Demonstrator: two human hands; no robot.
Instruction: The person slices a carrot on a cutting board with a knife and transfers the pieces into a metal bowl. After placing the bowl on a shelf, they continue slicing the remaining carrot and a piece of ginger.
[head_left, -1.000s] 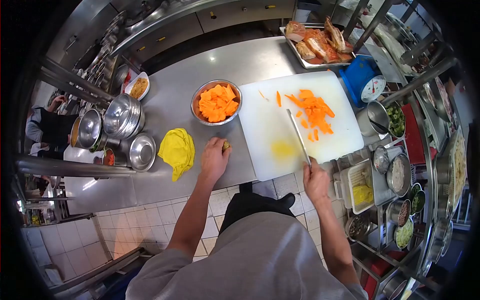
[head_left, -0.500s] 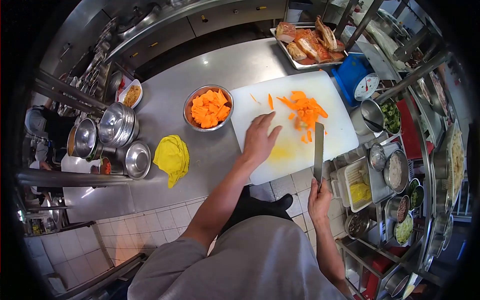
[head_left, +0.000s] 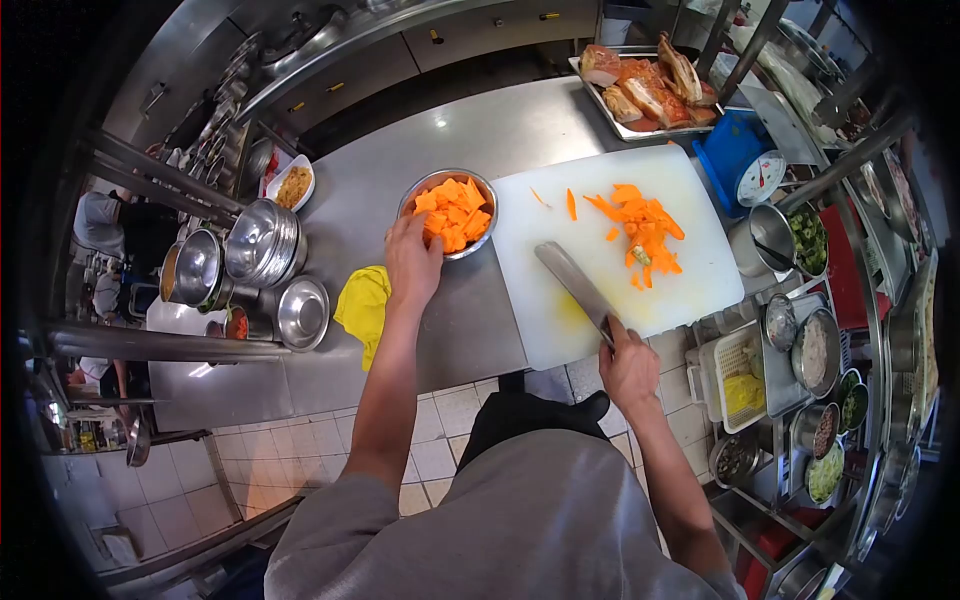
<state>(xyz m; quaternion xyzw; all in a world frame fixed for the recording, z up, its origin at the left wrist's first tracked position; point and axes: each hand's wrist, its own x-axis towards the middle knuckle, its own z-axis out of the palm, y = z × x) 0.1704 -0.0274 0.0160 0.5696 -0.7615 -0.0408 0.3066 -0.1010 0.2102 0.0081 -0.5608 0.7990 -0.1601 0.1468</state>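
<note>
My left hand [head_left: 412, 262] is at the near-left rim of a steel bowl [head_left: 491, 226], its fingers bent over the edge by the sliced carrots [head_left: 456, 205] inside. In my right hand [head_left: 630, 368] is the handle of a cleaver [head_left: 575, 277], with its broad blade slanting up and left over the white cutting board [head_left: 535, 335]. A loose heap of carrot pieces [head_left: 650, 225] lies on the board's right half, beyond the blade. Single slivers lie near the board's far left. My palm hides part of the bowl's rim.
Left of the bowl are a yellow cloth [head_left: 362, 305] and stacked steel bowls [head_left: 262, 243]. A tray of meat [head_left: 640, 90] stands at the back right, beside a blue scale [head_left: 735, 160]. Racked containers, including a white basket [head_left: 730, 370], line the right side.
My left hand has gone from the cutting board leftward to the bowl. The cleaver has swung left, from pointing nearly straight away to slanting across the board. The camera view has shifted slightly.
</note>
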